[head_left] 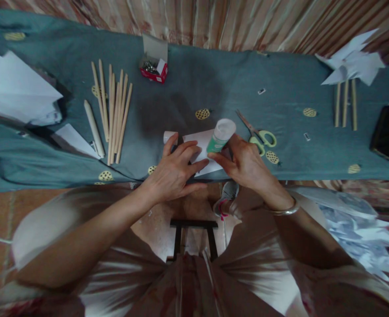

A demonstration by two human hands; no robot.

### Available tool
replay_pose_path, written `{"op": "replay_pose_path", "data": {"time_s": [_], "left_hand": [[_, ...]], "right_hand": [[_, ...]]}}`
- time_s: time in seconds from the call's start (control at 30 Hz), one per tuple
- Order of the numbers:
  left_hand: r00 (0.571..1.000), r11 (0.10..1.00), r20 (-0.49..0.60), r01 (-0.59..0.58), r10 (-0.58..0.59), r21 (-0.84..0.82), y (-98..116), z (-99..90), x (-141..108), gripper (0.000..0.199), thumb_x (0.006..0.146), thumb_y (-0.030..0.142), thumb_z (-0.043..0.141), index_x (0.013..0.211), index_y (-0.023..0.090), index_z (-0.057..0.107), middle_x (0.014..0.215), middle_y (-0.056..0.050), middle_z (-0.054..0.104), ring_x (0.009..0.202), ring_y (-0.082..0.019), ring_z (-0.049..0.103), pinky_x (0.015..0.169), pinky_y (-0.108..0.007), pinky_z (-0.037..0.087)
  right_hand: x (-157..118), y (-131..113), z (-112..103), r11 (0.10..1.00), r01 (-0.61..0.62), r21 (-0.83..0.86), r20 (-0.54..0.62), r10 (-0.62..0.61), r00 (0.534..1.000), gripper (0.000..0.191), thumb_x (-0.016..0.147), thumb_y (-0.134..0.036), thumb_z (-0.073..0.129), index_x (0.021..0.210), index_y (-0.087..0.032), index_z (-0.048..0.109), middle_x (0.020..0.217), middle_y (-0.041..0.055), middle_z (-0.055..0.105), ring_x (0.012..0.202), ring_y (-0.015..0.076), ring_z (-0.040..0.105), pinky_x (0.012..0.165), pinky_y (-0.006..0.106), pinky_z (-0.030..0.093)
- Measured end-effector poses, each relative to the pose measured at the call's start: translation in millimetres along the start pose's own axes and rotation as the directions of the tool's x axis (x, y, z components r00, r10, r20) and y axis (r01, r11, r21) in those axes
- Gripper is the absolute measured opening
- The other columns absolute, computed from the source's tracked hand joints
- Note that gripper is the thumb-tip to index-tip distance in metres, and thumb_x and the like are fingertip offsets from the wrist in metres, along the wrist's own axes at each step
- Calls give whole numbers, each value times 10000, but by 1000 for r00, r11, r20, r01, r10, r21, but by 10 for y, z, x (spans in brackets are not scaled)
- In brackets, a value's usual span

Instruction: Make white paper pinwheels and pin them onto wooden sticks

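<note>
A white piece of paper [199, 139] lies at the table's front edge. My left hand [177, 169] rests on its left part, fingers spread, with one fingertip near a small white cap [170, 137]. My right hand [247, 160] is closed round a green and white glue stick [220, 135], tilted over the paper with its white base upward. The glue stick's lower end is hidden by my fingers. Just right of that hand lie scissors [256, 134] with light green handles, blades apart.
Several wooden sticks [115, 116] and a pen [94, 127] lie left, beside stacked white paper [14, 90]. A red box of metal pieces [153, 70] stands at the back. Right are paper pinwheels [354, 61] on sticks and a dark phone [388, 132].
</note>
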State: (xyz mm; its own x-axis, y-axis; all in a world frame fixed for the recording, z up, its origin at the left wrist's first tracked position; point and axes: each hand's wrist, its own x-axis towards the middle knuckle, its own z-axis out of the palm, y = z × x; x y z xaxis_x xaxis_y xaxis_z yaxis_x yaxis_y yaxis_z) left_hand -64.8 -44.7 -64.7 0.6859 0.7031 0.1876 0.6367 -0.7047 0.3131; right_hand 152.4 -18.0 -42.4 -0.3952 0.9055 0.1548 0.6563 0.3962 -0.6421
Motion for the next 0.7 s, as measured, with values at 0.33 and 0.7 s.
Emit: {"op": "replay_pose_path", "data": {"time_s": [0.33, 0.7], "left_hand": [[999, 994, -2, 36, -37, -100, 8, -17, 24, 467, 885, 596, 547, 1198, 260, 627, 1277, -83, 605, 1313, -351, 475, 1183, -686, 139], [999, 995, 6, 40, -39, -90, 2, -38, 14, 455, 888, 590, 545, 1214, 280, 617, 1278, -63, 610, 1324, -322, 469, 1201, -659, 112]], "right_hand": [[21, 35, 16, 999, 11, -30, -6, -11, 1000, 318, 908, -547, 546, 923, -230, 528, 826, 50, 615, 765, 217, 592, 695, 335, 464], [38, 21, 5, 988, -89, 124, -62, 97, 993, 336, 848, -554, 632, 871, -231, 541, 765, 44, 591, 796, 234, 593, 704, 353, 470]]}}
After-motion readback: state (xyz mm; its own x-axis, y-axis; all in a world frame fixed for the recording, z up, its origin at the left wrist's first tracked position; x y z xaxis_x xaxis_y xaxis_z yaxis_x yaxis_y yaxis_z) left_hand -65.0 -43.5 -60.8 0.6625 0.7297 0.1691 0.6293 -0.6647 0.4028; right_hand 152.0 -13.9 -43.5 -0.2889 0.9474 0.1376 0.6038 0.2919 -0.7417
